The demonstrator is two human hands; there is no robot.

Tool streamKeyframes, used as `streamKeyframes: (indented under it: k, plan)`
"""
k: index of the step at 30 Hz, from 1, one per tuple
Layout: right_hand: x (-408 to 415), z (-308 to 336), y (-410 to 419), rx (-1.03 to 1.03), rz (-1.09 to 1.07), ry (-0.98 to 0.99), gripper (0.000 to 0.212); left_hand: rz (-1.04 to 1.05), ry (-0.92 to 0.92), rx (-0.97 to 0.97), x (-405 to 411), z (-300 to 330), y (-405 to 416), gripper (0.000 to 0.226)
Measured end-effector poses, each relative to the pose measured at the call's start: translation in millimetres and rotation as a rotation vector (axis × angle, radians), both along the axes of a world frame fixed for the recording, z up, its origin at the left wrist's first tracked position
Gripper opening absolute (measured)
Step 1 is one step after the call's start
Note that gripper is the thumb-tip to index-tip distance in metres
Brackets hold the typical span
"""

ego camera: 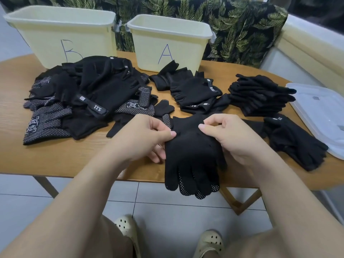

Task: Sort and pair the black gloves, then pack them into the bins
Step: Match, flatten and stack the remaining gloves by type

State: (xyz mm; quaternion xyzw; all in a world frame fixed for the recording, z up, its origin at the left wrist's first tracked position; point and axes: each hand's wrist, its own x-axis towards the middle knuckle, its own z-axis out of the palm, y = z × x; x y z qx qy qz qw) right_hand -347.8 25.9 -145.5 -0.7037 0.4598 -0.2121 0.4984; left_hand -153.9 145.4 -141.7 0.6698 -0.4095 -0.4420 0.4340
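1. Left hand (147,138) and right hand (229,136) pinch a dotted glove pair (191,159) overhanging the tabletop (55,157) edge; its layers blur together.
2. The glove pile (89,97) hides bin B (61,34)'s base; bin A (169,40) stands beside it, before leafy fabric (242,28).

Both bare forearms reach forward over the table's near edge. Left hand (147,138): thumb extended on top of the dotted black glove (193,155), fingers curled beneath, pinching its left side. Right hand (236,138): thumb and curled fingers pinching its right side.
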Motion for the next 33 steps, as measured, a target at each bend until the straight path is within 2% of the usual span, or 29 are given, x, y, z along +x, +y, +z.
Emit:
streamKeyframes:
  k: [6, 14, 18, 22, 25, 33]
  plan:
    - [8, -6, 0, -0.265, -0.009, 0.170, 0.015, 0.052, -0.192, 0.029, -1, -9, -6, 0.021]
    - [17, -10, 2, -0.437, -0.024, 0.194, 0.015, 0.104, -0.676, -0.037, -1, -16, -12, 0.017]
    - [19, -17, 1, -0.464, -0.029, 0.242, 0.016, 0.131, -0.737, -0.049, 4, -21, -15, 0.007]
    - [20, -20, 1, -0.469, -0.040, 0.264, 0.015, 0.164, -0.823, -0.006, 10, -24, -19, 0.034]
    - [20, -20, 1, -0.473, -0.028, 0.273, 0.018, 0.188, -0.901, 0.040, 13, -23, -22, 0.041]
    - [8, -16, 7, -0.404, 0.060, 0.310, 0.013, 0.223, -1.012, 0.053, 12, -21, -20, 0.032]
